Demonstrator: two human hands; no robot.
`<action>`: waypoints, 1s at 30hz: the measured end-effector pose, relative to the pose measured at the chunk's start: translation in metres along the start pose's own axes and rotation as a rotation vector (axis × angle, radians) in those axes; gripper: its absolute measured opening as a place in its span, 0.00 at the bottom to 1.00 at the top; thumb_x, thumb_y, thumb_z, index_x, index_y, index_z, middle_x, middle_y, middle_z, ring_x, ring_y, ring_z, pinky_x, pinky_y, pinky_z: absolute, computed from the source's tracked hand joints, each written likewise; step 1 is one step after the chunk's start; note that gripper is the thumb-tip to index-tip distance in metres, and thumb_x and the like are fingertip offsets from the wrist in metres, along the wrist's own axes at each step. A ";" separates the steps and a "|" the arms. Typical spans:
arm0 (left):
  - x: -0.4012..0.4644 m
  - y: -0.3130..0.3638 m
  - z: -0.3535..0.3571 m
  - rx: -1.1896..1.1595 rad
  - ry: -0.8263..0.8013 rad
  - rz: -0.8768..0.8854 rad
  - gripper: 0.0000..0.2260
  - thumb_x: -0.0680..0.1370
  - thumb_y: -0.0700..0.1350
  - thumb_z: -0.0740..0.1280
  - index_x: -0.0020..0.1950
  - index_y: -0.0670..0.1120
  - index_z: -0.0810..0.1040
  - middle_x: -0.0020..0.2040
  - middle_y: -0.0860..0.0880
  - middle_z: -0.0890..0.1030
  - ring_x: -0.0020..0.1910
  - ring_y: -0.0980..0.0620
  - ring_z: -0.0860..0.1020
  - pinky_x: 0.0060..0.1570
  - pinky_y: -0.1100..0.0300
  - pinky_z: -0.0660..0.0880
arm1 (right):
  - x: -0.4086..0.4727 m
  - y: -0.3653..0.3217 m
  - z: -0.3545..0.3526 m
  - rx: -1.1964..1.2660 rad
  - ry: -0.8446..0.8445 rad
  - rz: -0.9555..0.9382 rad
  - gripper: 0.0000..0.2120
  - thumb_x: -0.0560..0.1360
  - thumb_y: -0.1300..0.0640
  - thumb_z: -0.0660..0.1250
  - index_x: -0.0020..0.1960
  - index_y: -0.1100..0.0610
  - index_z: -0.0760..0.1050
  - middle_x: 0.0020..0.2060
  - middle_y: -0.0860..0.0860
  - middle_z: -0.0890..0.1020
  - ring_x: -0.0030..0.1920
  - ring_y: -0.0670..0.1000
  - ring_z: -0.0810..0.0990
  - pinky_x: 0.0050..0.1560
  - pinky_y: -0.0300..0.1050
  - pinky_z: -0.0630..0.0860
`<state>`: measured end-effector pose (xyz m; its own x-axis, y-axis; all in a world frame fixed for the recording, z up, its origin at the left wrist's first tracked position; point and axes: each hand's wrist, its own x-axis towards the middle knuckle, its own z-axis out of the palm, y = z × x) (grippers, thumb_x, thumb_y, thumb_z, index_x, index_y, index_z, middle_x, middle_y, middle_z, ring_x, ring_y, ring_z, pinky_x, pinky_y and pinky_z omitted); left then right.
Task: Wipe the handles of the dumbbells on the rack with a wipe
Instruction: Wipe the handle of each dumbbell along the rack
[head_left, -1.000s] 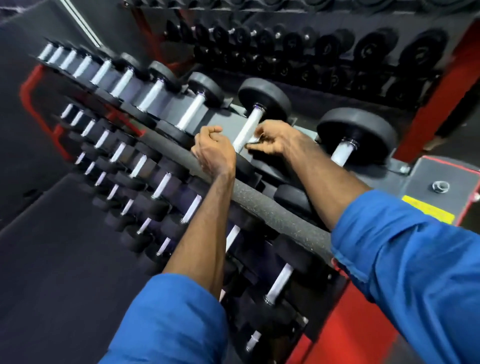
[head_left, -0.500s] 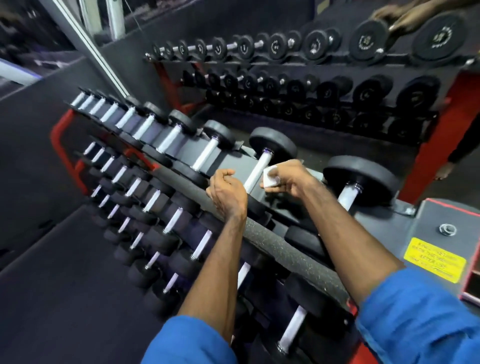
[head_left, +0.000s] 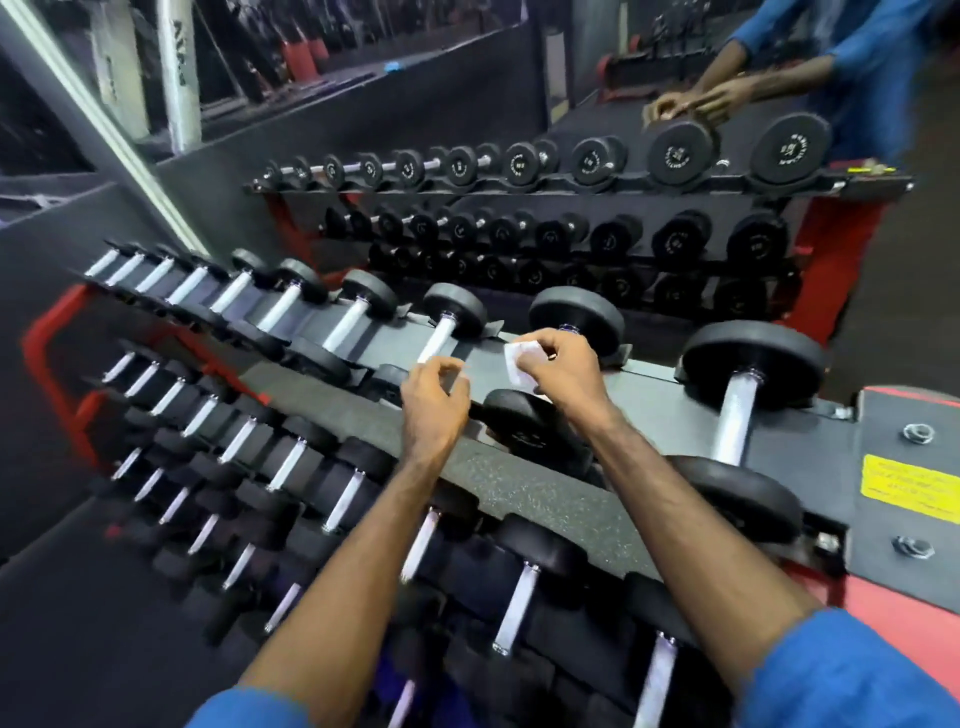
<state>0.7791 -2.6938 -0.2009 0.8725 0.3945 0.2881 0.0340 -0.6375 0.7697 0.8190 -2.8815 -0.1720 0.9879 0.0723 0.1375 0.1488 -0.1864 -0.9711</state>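
My right hand (head_left: 563, 371) pinches a small white wipe (head_left: 519, 364) over the handle of a black dumbbell (head_left: 576, 317) on the top shelf of the rack (head_left: 670, 410). That handle is hidden under the hand. My left hand (head_left: 435, 402) hovers just left of it with loosely curled fingers and holds nothing. It sits at the near end of the neighbouring dumbbell's white handle (head_left: 439, 340). Further dumbbells with pale handles run leftward along the top shelf (head_left: 283, 306) and the lower shelves (head_left: 343, 499).
A large dumbbell (head_left: 737, 415) lies right of my right hand. A grey padded rail (head_left: 545, 499) runs along the shelf's front edge. A bolted red end plate carries a yellow label (head_left: 906, 486). Behind, as in a mirror, stand another dumbbell rack (head_left: 571, 228) and a person in blue (head_left: 810, 67).
My left hand has lifted off the padded rail and its fist has loosened. My right hand with the wipe has shifted over the handle. The view has tilted upward.
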 end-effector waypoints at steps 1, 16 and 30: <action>0.010 -0.008 -0.014 0.047 0.000 0.051 0.06 0.81 0.47 0.68 0.57 0.55 0.80 0.57 0.48 0.80 0.56 0.46 0.80 0.57 0.50 0.80 | 0.000 -0.004 0.007 0.016 0.037 -0.018 0.12 0.72 0.61 0.69 0.50 0.51 0.87 0.44 0.40 0.87 0.41 0.40 0.82 0.44 0.44 0.82; 0.083 -0.092 -0.073 0.219 -0.235 0.283 0.09 0.80 0.45 0.77 0.58 0.43 0.85 0.55 0.44 0.82 0.58 0.41 0.79 0.63 0.44 0.77 | 0.003 -0.017 0.065 -0.115 0.202 -0.052 0.10 0.76 0.66 0.68 0.54 0.58 0.85 0.44 0.51 0.85 0.39 0.41 0.80 0.38 0.40 0.84; 0.089 -0.098 -0.075 0.331 -0.222 0.331 0.11 0.81 0.53 0.75 0.59 0.49 0.85 0.53 0.52 0.80 0.52 0.55 0.69 0.48 0.58 0.70 | 0.000 -0.008 0.065 -0.005 0.265 -0.129 0.10 0.77 0.66 0.70 0.52 0.55 0.86 0.48 0.49 0.87 0.46 0.42 0.82 0.41 0.35 0.79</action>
<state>0.8167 -2.5468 -0.2082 0.9439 0.0089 0.3300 -0.1406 -0.8936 0.4263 0.8147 -2.8163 -0.1770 0.9379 -0.1630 0.3061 0.2732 -0.1967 -0.9416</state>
